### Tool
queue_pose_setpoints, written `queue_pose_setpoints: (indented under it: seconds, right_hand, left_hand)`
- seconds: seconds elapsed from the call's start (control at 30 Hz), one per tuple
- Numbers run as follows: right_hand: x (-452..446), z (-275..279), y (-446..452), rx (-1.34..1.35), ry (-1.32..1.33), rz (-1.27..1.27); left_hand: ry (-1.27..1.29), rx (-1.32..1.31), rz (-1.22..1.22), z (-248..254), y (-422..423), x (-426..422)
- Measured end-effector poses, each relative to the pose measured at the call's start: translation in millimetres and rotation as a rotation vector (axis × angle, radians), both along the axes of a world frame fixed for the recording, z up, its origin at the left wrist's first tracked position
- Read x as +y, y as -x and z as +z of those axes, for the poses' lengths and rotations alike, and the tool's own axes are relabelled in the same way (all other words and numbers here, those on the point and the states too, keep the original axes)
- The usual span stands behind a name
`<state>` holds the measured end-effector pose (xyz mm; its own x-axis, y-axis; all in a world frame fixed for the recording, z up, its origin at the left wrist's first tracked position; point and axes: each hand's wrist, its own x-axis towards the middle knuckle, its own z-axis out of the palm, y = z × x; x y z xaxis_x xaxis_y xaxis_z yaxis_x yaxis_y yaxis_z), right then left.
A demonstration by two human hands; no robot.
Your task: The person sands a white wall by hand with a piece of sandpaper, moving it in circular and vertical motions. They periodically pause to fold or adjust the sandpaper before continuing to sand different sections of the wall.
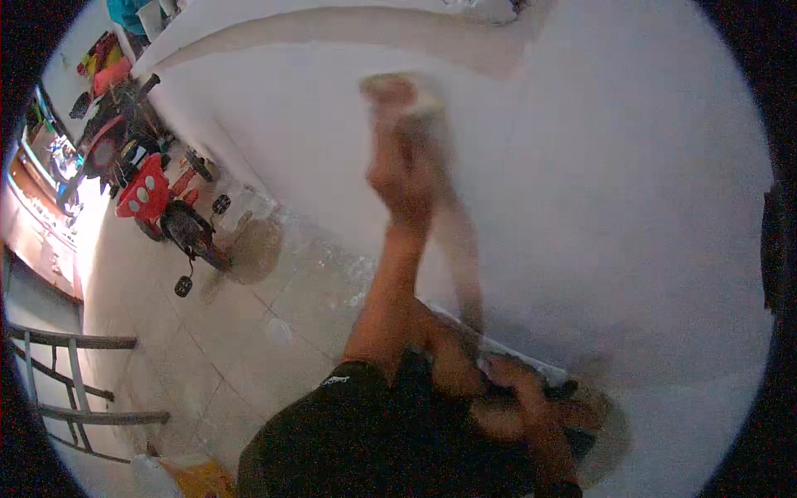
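Note:
Stretched up along the white wall (598, 207), my left hand (403, 174) is closed on a pale, flat pad-like thing (427, 100). Motion blurs the pad, so its exact kind does not show; it is close to or against the wall surface. My right hand (527, 386) is low and close to my body, beside my bent bare leg. Blur and shade hide its fingers, and I cannot make out whether it holds anything. Dark clothing (332, 440) covers the bottom of the view.
A red children's bike (154, 191) stands on the tiled floor (249, 324) at the left, with darker bikes behind it. Grey metal rails (83, 340) jut in at the lower left. Near the bottom edge lies a yellow and white bag (195, 475).

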<state>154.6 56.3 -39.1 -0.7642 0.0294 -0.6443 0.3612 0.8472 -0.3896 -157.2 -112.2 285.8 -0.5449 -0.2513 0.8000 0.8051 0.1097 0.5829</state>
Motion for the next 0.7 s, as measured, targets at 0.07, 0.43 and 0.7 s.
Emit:
queue_pose_setpoints:
  seconds: [0.07, 0.43, 0.7]
  right_hand:
    - [-10.6, 28.9, -3.0, 0.06, -0.02, 0.003]
    - [-13.6, 10.8, -3.2, -0.016, -0.141, 0.008]
    - [-9.0, -5.5, 4.7, -0.04, -0.069, 0.038]
  left_hand:
    - [-0.101, 0.027, 0.127, 10.9, 18.5, -19.6]
    - [0.057, -0.07, 0.192, -5.7, -4.5, 7.4]
    - [0.222, 0.445, -0.03, -20.8, -61.8, 73.3]
